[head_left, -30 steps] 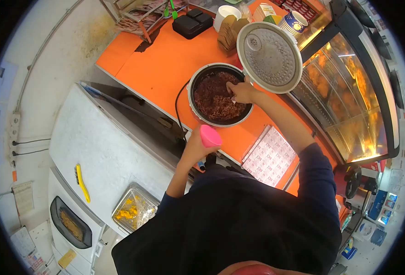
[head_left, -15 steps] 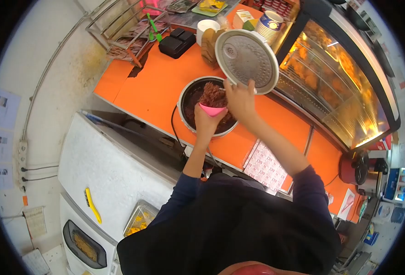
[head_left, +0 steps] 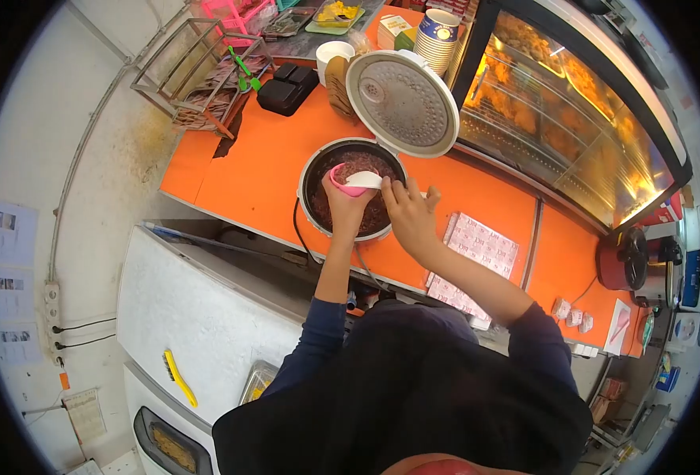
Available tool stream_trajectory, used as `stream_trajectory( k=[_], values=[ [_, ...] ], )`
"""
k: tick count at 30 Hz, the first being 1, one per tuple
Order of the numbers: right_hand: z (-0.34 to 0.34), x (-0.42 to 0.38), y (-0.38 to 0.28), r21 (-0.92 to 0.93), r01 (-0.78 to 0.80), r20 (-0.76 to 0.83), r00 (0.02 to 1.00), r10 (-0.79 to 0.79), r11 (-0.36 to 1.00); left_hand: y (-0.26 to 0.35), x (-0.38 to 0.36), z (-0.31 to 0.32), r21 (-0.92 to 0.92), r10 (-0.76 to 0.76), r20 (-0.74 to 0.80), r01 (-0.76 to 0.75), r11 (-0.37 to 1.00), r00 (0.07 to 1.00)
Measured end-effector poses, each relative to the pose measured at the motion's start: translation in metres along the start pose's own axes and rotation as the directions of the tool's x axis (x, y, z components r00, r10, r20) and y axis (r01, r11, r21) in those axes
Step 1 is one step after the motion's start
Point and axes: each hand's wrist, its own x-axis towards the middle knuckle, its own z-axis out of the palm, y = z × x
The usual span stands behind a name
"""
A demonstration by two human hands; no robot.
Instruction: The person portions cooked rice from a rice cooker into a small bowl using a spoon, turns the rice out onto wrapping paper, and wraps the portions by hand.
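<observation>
My left hand (head_left: 347, 212) is wrapped round a small pink cup (head_left: 355, 191) over the open rice cooker (head_left: 305, 199). In my right hand (head_left: 411, 220) is a white rice paddle (head_left: 364, 180), its blade resting at the cup's mouth. Dark reddish rice (head_left: 375, 215) lies in the cooker's black pot. How full the cup is cannot be made out, as the paddle and fingers partly cover it. The cooker's lid (head_left: 404, 103) stands raised behind the pot.
Patterned wrapping papers (head_left: 483, 252) lie right of the cooker on the orange counter (head_left: 247, 178). A lit glass food cabinet (head_left: 555, 119) stands beyond. Toward the back are a black box (head_left: 288, 89), a white container (head_left: 334, 59) and stacked paper cups (head_left: 437, 39). A cable hangs near the cooker.
A mound of rice rose above the pink cup before; now the white paddle blade shows bare across it. My right hand has lowered, and the whole view has shifted slightly.
</observation>
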Motion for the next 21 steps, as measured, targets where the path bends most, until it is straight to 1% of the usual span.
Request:
stream_trajectory(
  k=[1, 2, 3, 4, 5, 6, 7, 8, 10, 11, 12, 13, 14, 16, 17, 18, 20, 21],
  values=[
    [0.000, 0.000, 0.001, -0.024, 0.042, 0.011, 0.999, -0.042, 0.999, -0.003, 0.002, -0.001, -0.009, 0.007, 0.017, -0.007, 1.000, 1.000],
    [0.000, 0.003, 0.006, -0.025, 0.039, 0.013, 0.999, -0.039, 0.999, -0.005, 0.004, -0.003, -0.016, 0.016, 0.032, -0.016, 1.000, 0.999],
    [-0.003, 0.014, 0.014, 0.049, 0.011, 0.050, 0.999, -0.014, 0.999, -0.003, 0.005, -0.006, -0.013, 0.015, 0.034, -0.014, 1.000, 0.999],
    [-0.006, 0.026, 0.021, 0.125, -0.018, 0.090, 0.996, 0.007, 0.992, 0.001, 0.005, -0.010, 0.003, 0.032, 0.072, -0.033, 0.999, 0.997],
    [-0.009, 0.037, 0.023, 0.133, -0.020, 0.099, 0.995, 0.006, 0.991, 0.002, 0.003, -0.016, 0.022, 0.042, 0.107, -0.045, 0.999, 0.993],
    [-0.011, 0.049, 0.027, 0.113, -0.097, 0.147, 0.986, 0.080, 0.989, -0.002, 0.003, -0.024, 0.029, 0.032, 0.103, -0.035, 0.999, 0.994],
    [-0.008, 0.060, 0.030, 0.088, -0.171, 0.191, 0.970, 0.152, 0.981, -0.007, 0.005, -0.033, -0.012, 0.060, 0.105, -0.059, 0.998, 0.993],
    [0.007, 0.067, 0.029, 0.095, -0.170, 0.195, 0.969, 0.149, 0.981, -0.012, 0.009, -0.042, -0.053, 0.090, 0.107, -0.085, 0.995, 0.990],
    [0.052, 0.065, 0.018, 0.050, -0.059, 0.334, 0.942, 0.039, 0.997, -0.013, 0.009, -0.054, -0.022, 0.047, 0.093, -0.045, 0.999, 0.995],
    [0.082, 0.060, 0.013, 0.055, -0.068, 0.338, 0.940, 0.045, 0.996, -0.011, 0.009, -0.060, -0.105, 0.017, 0.107, -0.006, 0.994, 0.994],
    [0.115, 0.054, 0.007, 0.056, 0.076, 0.239, 0.967, -0.087, 0.996, -0.009, 0.010, -0.065, -0.186, -0.010, 0.122, 0.033, 0.982, 0.992],
    [0.133, 0.050, 0.002, 0.040, 0.220, 0.138, 0.965, -0.223, 0.975, -0.008, 0.010, -0.069, -0.245, 0.009, 0.160, 0.031, 0.969, 0.987],
    [0.137, 0.046, 0.000, 0.042, 0.219, 0.135, 0.966, -0.223, 0.975, -0.005, 0.008, -0.071, -0.242, 0.010, 0.159, 0.029, 0.970, 0.987],
    [0.132, 0.039, -0.005, 0.157, 0.395, 0.167, 0.893, -0.419, 0.905, 0.008, 0.004, -0.076, -0.371, 0.037, 0.185, 0.035, 0.928, 0.982],
    [0.131, 0.035, -0.005, 0.129, 0.456, 0.166, 0.866, -0.472, 0.881, 0.010, 0.004, -0.080, -0.369, 0.031, 0.178, 0.038, 0.929, 0.984],
    [0.123, 0.035, -0.002, 0.136, 0.461, 0.170, 0.861, -0.479, 0.877, 0.012, 0.003, -0.083, -0.371, 0.017, 0.163, 0.045, 0.928, 0.986],
    [0.111, 0.033, 0.007, 0.251, 0.482, 0.256, 0.803, -0.538, 0.839, 0.012, 0.002, -0.088, -0.379, -0.004, 0.144, 0.058, 0.924, 0.990],
    [0.109, 0.032, 0.013, 0.284, 0.511, 0.267, 0.770, -0.579, 0.811, 0.012, 0.001, -0.090, -0.376, 0.003, 0.135, 0.048, 0.925, 0.991]
  ],
)
